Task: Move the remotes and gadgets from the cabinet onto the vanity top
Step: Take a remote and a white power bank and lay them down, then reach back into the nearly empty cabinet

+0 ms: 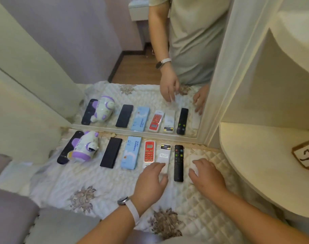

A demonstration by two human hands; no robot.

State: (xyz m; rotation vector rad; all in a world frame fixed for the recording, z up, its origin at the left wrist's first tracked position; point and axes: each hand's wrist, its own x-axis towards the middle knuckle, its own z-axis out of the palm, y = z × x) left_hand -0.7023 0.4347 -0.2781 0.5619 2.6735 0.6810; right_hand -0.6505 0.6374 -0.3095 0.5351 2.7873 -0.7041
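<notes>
A row of gadgets lies on the quilted vanity top (90,175) before the mirror. From left: a dark remote (69,147), a purple-and-white toy gadget (84,147), a black remote (111,152), a light blue box (131,152), a red-and-white remote (149,153), a white remote (163,156) with its batteries exposed, and a black remote with coloured buttons (178,161). My left hand (151,184) grips the near end of the white remote. My right hand (206,176) is closed over a white gadget (194,162) at the row's right end, mostly hiding it.
The mirror (132,71) stands right behind the row and repeats the gadgets and my hands. A cream curved shelf (255,155) juts in at the right with a framed picture (306,154) on it. A grey cushion (13,217) lies at the near left.
</notes>
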